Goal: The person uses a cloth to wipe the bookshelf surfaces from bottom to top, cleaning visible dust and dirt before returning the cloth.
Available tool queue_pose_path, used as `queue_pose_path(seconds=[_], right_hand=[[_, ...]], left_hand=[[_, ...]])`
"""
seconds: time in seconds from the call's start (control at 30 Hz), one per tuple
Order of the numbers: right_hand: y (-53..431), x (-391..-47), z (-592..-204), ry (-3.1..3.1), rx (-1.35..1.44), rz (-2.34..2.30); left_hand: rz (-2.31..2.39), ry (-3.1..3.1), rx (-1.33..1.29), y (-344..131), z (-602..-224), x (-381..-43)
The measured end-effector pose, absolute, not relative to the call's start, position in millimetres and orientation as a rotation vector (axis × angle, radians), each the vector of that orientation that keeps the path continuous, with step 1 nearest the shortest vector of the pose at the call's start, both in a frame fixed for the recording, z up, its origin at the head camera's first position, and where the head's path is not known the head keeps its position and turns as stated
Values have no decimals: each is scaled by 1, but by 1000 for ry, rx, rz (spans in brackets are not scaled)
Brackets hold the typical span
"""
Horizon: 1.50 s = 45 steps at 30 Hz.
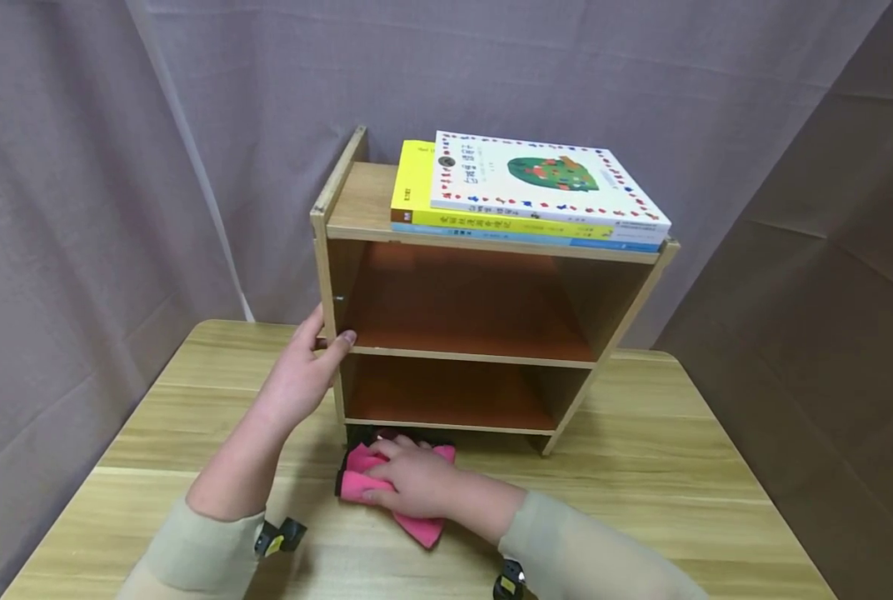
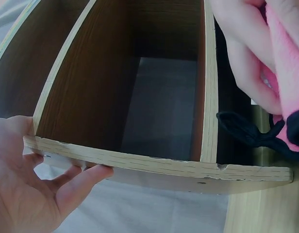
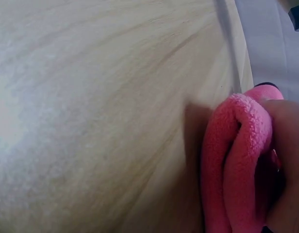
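A small wooden shelf with a light edge and reddish-brown boards stands on the table. My left hand holds its left side panel, thumb at the front edge and fingers along the outer face, as the left wrist view also shows. At the foot of the shelf, my right hand grips a bunched pink cloth with black trim. The right wrist view has the fuzzy folds of this cloth close up. A black loop hangs from it by the lowest board.
Stacked books, a white one over a yellow one and a blue one, lie on the shelf's top. Beneath everything is a light wood-grain table. Grey curtains surround the back and sides.
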State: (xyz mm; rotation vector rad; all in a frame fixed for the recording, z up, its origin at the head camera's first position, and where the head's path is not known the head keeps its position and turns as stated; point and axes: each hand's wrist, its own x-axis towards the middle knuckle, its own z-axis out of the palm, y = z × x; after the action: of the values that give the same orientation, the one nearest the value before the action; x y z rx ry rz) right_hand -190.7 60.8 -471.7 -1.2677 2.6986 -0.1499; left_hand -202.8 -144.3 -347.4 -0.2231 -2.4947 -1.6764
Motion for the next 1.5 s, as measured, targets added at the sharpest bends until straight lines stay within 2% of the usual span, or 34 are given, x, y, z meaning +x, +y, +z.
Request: queue_pose_path(seconds=[0.4,0.9,1.5], right_hand=[[70,-186,-474,2755,-1538,-83],[85,-175,-471,2769,-1562,-94],[124,-157,-416,2870,-1508,-285]], left_hand=[[-1704,-2484,-225,-145,-346,-202],[-1695,-2485,-260,-145,-345,-202],[-1685,-2497,-234,-144,-347,-204]])
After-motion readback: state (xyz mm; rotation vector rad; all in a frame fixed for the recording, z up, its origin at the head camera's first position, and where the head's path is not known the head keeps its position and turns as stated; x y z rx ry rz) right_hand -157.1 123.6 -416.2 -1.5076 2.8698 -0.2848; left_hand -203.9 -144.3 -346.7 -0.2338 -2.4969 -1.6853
